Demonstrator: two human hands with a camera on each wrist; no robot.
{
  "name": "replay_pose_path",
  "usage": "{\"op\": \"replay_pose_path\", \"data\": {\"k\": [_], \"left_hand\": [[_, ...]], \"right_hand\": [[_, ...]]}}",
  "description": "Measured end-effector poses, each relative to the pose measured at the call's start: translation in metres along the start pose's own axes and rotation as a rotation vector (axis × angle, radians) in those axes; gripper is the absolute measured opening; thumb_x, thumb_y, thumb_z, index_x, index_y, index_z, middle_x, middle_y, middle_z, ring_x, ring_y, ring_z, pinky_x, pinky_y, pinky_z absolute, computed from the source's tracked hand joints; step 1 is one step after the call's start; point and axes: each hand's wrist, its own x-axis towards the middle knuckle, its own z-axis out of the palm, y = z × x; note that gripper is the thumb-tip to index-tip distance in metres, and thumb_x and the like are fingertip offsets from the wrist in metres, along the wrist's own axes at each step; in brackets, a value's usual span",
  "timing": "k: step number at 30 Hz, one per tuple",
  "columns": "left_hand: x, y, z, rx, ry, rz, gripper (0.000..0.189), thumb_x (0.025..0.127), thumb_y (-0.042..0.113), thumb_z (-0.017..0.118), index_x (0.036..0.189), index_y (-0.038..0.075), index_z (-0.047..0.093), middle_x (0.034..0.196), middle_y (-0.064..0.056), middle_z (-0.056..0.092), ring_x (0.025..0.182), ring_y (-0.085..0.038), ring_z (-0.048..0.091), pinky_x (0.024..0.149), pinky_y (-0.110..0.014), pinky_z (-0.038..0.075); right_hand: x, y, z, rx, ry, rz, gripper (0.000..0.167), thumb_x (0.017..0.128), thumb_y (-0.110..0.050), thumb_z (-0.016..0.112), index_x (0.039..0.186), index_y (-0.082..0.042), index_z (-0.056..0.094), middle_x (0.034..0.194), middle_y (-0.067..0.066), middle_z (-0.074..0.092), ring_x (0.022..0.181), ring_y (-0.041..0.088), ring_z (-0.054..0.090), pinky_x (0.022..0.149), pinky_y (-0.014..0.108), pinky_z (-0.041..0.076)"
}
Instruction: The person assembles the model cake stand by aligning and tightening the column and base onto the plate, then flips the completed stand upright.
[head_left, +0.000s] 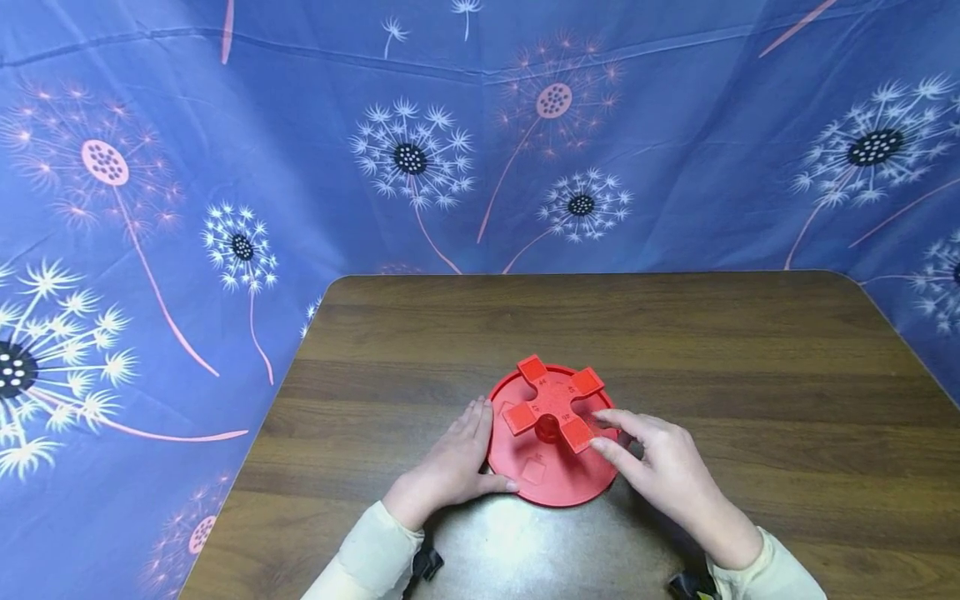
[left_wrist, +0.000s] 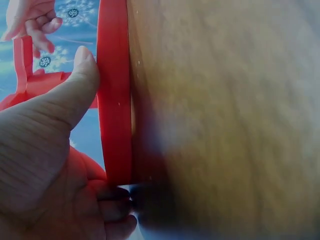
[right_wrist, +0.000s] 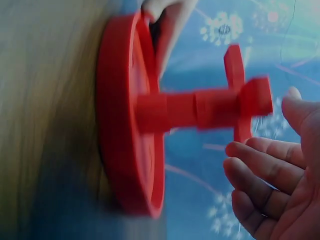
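Note:
A round red base [head_left: 525, 479] with a raised rim lies on the table, faint square outlines marked on its face. From its middle rises a red post [right_wrist: 180, 112], topped by a cross-shaped red piece [head_left: 553, 393] with square pads and small markings. My left hand [head_left: 457, 462] holds the base by its rim, fingers along the left side and thumb at the front. My right hand [head_left: 667, 462] is beside the cross at the right, thumb and fingers spread around one arm's end. In the right wrist view its fingertips are right at one arm, while the thumb stands apart.
The brown wooden table [head_left: 375, 333] has rounded far corners. A blue cloth [head_left: 300, 150] printed with dandelions hangs behind and to the left and right. Black straps show under both sleeves [head_left: 375, 554].

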Motion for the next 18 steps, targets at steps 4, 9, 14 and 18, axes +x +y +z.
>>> {"op": "replay_pose_path", "data": {"k": [4, 9, 14, 18], "left_hand": [[-0.002, -0.006, -0.002, -0.057, -0.002, 0.016, 0.113, 0.078, 0.055, 0.075, 0.152, -0.008, 0.016, 0.158, -0.025, 0.018, 0.146, -0.035, 0.017, 0.117, -0.044, 0.021], [-0.002, -0.011, -0.007, -0.065, -0.001, 0.029, 0.115, 0.076, 0.055, 0.077, 0.153, -0.005, 0.017, 0.158, -0.022, 0.020, 0.147, -0.033, 0.017, 0.118, -0.042, 0.020], [-0.002, -0.013, -0.009, -0.055, -0.008, 0.034, 0.119, 0.070, 0.053, 0.082, 0.153, -0.005, 0.018, 0.158, -0.022, 0.021, 0.146, -0.033, 0.018, 0.118, -0.042, 0.020], [-0.001, -0.013, -0.009, -0.035, 0.005, 0.045, 0.119, 0.068, 0.049, 0.084, 0.152, -0.007, 0.020, 0.156, -0.024, 0.023, 0.145, -0.035, 0.020, 0.117, -0.044, 0.022]], "right_hand": [[0.000, 0.017, -0.006, -0.061, -0.013, 0.022, 0.043, 0.073, -0.018, 0.085, 0.113, -0.011, 0.071, 0.092, -0.003, 0.071, 0.079, 0.014, 0.064, 0.064, 0.036, 0.053], [0.000, 0.039, -0.007, -0.075, -0.213, 0.032, 0.080, 0.069, -0.032, 0.088, 0.133, 0.003, 0.055, 0.125, 0.018, 0.063, 0.111, 0.036, 0.060, 0.089, 0.054, 0.048], [-0.004, 0.051, -0.003, -0.025, -0.468, 0.118, 0.109, 0.064, -0.043, 0.089, 0.144, 0.009, 0.037, 0.144, 0.028, 0.044, 0.132, 0.048, 0.039, 0.106, 0.064, 0.027], [-0.007, 0.056, 0.004, -0.035, -0.515, 0.114, 0.115, 0.059, -0.043, 0.090, 0.146, 0.007, 0.035, 0.146, 0.027, 0.041, 0.136, 0.046, 0.034, 0.107, 0.067, 0.021]]}}
